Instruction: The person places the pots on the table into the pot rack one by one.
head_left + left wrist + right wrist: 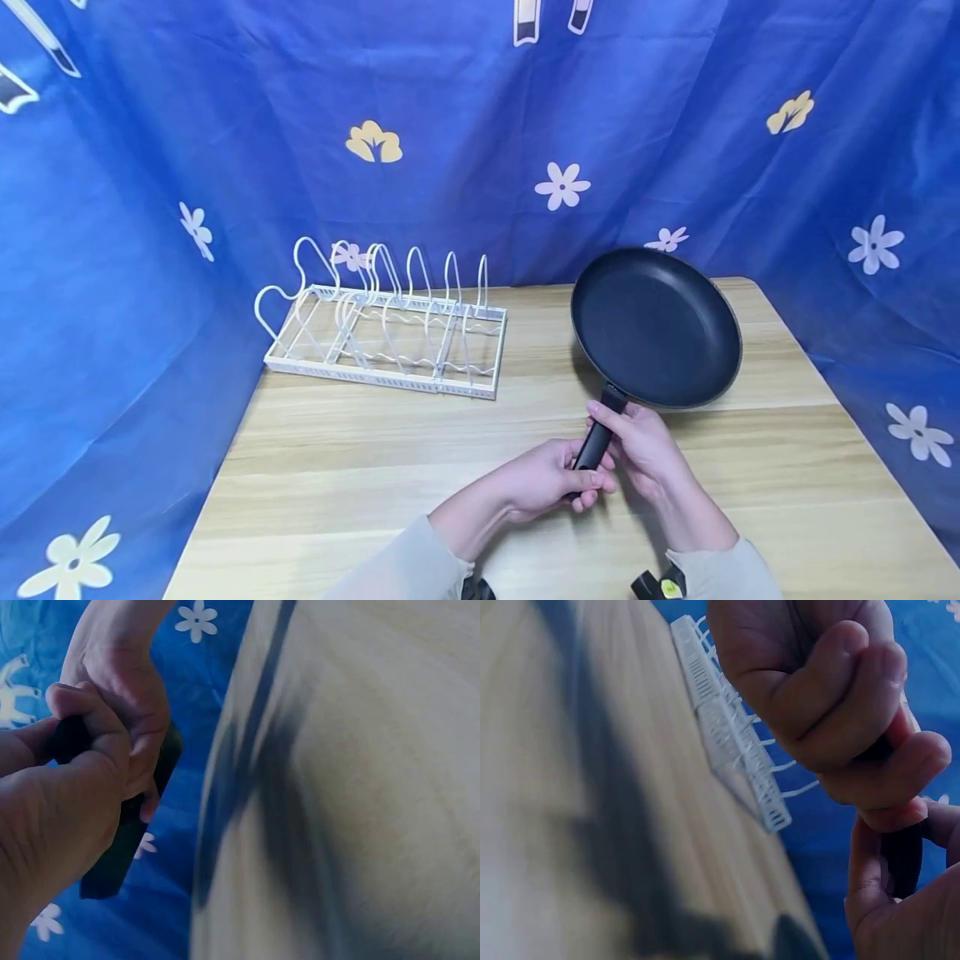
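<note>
A black frying pan (654, 327) is held up over the right side of the table, its inside facing the head camera. Its handle (594, 447) points down toward the person. The left hand (553, 479) grips the end of the handle, thumb across it. Closer to the pan body, the right hand (647, 446) holds the same handle with its thumb on top. In the left wrist view the pan (112, 862) is a dark sliver behind both hands. The right wrist view shows part of the dark handle (902, 859) between the fingers.
A white wire rack (390, 383) with several upright loops stands at the back left of the wooden table (337, 483). Blue patterned cloth (465, 150) hangs behind and at both sides. The pan is close to the back cloth.
</note>
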Demonstrator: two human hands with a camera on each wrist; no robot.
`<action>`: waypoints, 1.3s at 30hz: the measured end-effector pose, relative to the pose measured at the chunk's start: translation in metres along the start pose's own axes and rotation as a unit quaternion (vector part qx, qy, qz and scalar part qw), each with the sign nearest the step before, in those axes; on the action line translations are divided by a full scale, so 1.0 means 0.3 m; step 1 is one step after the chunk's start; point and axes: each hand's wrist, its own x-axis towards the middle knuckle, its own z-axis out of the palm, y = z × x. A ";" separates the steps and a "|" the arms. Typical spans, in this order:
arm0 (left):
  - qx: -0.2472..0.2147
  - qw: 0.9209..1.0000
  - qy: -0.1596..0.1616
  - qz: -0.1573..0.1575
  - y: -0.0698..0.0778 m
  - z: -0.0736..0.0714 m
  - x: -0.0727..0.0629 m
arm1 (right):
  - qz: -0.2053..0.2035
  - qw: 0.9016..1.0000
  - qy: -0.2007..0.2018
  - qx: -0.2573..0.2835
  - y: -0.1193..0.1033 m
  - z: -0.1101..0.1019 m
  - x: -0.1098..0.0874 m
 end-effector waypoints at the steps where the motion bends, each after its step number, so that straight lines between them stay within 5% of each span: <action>1: 0.015 1.000 0.012 0.006 0.009 0.004 -0.011 | -0.005 1.000 -0.005 -0.004 -0.013 0.009 -0.003; 12: 0.153 0.983 0.085 0.052 0.080 0.016 -0.134 | -0.042 0.994 -0.093 -0.025 -0.118 0.109 -0.050; 22: 0.198 0.974 0.071 0.085 0.098 -0.008 -0.259 | -0.064 0.976 -0.206 -0.010 -0.143 0.156 -0.064; 26: 0.157 0.984 0.034 0.082 0.134 -0.028 -0.298 | -0.073 0.967 -0.245 0.006 -0.163 0.176 -0.069; 31: 0.043 0.992 -0.057 0.106 0.142 -0.070 -0.326 | -0.075 0.957 -0.282 0.010 -0.184 0.208 -0.076; 36: -0.080 0.982 -0.122 0.121 0.099 -0.115 -0.340 | -0.071 0.944 -0.321 0.001 -0.192 0.244 -0.085; 39: -0.093 0.978 -0.131 0.133 0.075 -0.137 -0.350 | -0.076 0.936 -0.343 -0.015 -0.192 0.270 -0.090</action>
